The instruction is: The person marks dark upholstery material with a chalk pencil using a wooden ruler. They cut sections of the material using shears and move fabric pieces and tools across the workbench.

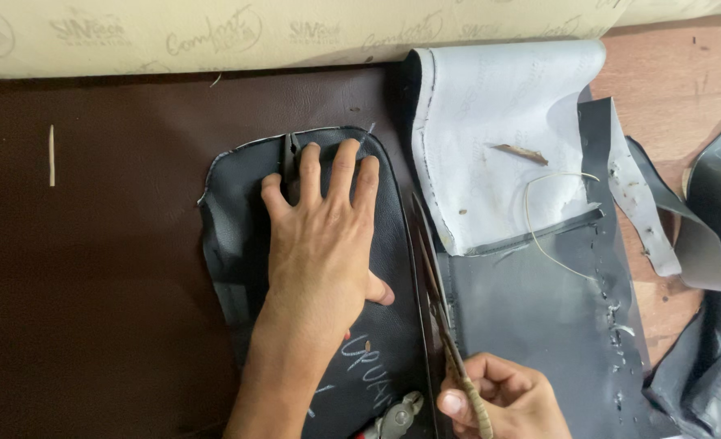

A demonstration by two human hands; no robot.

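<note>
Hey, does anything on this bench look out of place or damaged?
A loose thread and a small wood sliver lie on the turned-back pale lining. The strip to its right has a ragged, torn stitch line. Otherwise the left hand presses the dark panel flat while the right hand holds scissors.

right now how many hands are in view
2. The left hand lies flat, fingers spread, on the rounded black leather panel. The right hand, at the bottom edge, grips the long metal scissors along that panel's right edge. No other hands show.
</note>
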